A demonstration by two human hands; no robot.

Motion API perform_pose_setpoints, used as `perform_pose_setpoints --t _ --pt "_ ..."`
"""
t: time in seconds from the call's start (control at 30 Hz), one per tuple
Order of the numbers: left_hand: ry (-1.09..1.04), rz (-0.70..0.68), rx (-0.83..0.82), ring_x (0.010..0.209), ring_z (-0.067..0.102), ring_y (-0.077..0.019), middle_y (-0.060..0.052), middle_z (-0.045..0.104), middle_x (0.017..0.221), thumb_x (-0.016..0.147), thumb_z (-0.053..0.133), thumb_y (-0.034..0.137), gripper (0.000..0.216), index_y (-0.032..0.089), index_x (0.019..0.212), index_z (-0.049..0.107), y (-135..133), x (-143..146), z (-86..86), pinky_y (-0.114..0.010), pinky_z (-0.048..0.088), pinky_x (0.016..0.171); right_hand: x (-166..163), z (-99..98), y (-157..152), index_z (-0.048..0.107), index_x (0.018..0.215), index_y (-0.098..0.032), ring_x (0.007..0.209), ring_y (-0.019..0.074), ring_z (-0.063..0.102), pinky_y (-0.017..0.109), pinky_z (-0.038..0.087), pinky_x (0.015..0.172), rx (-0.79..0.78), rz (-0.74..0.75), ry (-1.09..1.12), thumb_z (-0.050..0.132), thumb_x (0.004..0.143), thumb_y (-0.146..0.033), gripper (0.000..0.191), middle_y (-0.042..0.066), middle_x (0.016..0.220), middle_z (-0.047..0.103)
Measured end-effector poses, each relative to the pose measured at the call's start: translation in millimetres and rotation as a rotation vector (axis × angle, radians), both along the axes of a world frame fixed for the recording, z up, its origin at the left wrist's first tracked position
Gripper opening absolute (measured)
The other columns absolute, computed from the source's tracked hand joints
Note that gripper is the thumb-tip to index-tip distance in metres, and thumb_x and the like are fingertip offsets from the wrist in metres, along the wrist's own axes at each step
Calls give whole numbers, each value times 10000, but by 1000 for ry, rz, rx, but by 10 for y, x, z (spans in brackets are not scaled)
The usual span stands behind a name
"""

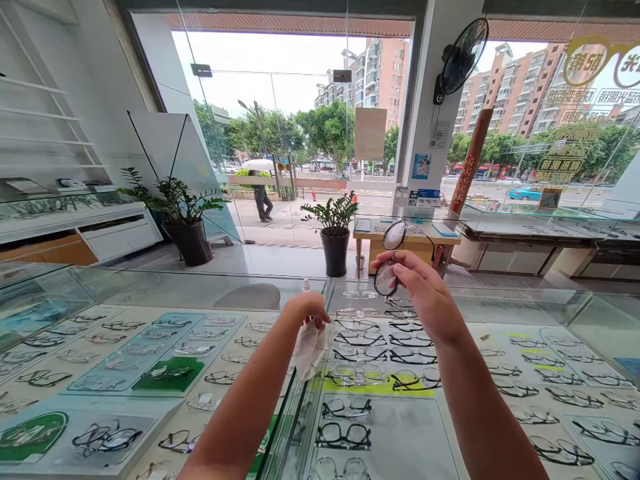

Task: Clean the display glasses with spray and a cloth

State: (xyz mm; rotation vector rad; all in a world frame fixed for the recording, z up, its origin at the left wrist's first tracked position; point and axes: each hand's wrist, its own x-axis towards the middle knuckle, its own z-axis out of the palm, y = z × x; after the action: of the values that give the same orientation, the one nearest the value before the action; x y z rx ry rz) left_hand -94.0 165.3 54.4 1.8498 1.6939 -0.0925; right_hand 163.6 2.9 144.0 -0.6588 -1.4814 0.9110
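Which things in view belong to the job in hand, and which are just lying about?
Likely in the job:
- glasses, held up in the right hand
- pale cloth, in the left hand
- possibly the bottle top by the left hand; unclear whether held

Just around:
- rows of displayed eyewear
- potted plants
- wall fan

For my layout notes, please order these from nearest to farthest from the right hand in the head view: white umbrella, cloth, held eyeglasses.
1. Held eyeglasses: in the right hand.
2. Cloth: to its left, in the left hand.
3. White umbrella: outdoors, farther left.
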Motion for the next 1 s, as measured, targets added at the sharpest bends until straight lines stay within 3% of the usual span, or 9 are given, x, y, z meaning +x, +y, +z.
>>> perform_pose_setpoints --t 0.17,0.27,0.33,0.43,0.53,0.73,1.0 --pt "-96 -20 246 669 641 -250 -57 651 619 628 924 342 326 199 556 641 -87 -86 321 -402 540 710 1 18 -7 777 1185 -275 970 207 605 376 494 888 2 -4 9 636 1041 -414 244 65 1267 753" --pt "-253 -30 462 746 636 -207 -20 682 766 763 812 388 234 213 794 660 -220 -59 518 -323 493 699 -3 26 -21 777 1177 -276 995 209 614 380 511 924 10 7 4 631 1046 -408 236 65 1250 753" --pt "-544 -13 582 769 648 -198 -18 705 840 781 801 422 329 213 991 657 -330 -4 617 -303 486 689 -7 27 -30 772 1178 -272 1003 212 620 387 519 949 11 8 -6 623 1050 -411 241 67 1239 754" --pt "-998 -17 510 826 697 -211 -44 756 908 729 876 448 633 191 1235 597 -479 98 720 -325 526 760 -14 30 -38 766 1178 -265 1013 215 630 395 527 967 11 -3 -24 615 1052 -414 246 72 1240 757" --pt "-1225 -5 385 812 692 -186 -64 780 945 699 915 447 706 165 1273 617 -575 183 781 -328 529 799 -23 34 -43 767 1170 -268 1037 220 641 392 529 971 13 -16 -51 611 1053 -402 237 72 1237 760" --pt "-1227 -54 331 782 638 -158 -29 727 877 784 826 444 382 166 1023 719 -749 319 823 -275 471 727 -46 24 -42 764 1173 -264 990 206 622 371 531 946 12 -2 -82 607 1057 -399 237 64 1214 753" --pt "-1119 -184 340 812 624 -174 -44 734 918 882 719 458 286 184 959 742 -866 386 818 -304 481 755 -79 31 -42 769 1174 -263 1029 218 659 402 550 989 12 4 -82 617 1046 -398 240 68 1220 765"
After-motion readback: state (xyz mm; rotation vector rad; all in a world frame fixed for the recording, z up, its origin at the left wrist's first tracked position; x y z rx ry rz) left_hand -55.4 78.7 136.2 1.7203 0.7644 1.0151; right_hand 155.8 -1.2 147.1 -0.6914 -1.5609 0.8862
